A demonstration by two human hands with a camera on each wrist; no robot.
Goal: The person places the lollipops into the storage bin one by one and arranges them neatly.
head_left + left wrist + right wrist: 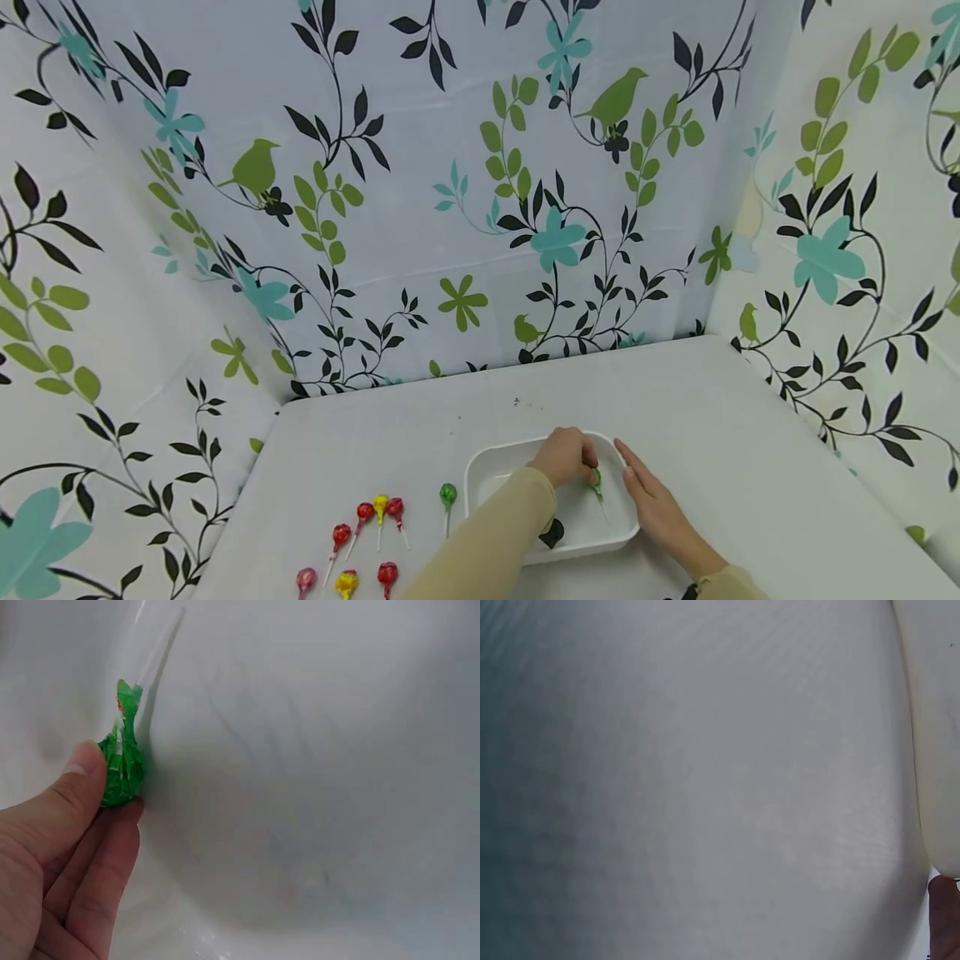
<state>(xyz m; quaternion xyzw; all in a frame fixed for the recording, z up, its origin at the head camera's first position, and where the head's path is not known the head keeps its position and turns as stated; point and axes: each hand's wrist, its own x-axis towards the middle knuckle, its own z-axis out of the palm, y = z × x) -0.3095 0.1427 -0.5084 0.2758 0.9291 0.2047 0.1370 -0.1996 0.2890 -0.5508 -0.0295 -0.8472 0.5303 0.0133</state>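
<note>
My left hand (564, 457) is inside a white tray (487, 477) and pinches a green-wrapped lollipop (124, 769) by its candy end, between thumb and fingers. The lollipop's white stick (166, 656) points away from the palm, over the tray's floor. Against the tray's right side rests my right hand (660, 510), its fingers extended along the outer wall. In the right wrist view only a fingertip (945, 915) shows at the lower right corner, beside a pale edge.
Left of the tray lies another green lollipop (448, 497). Further left are several red ones, including a red lollipop (387, 573), plus yellow lollipops (347, 583) and a pink lollipop (306, 579). The white table (360, 433) meets patterned curtains (420, 250) behind and at both sides.
</note>
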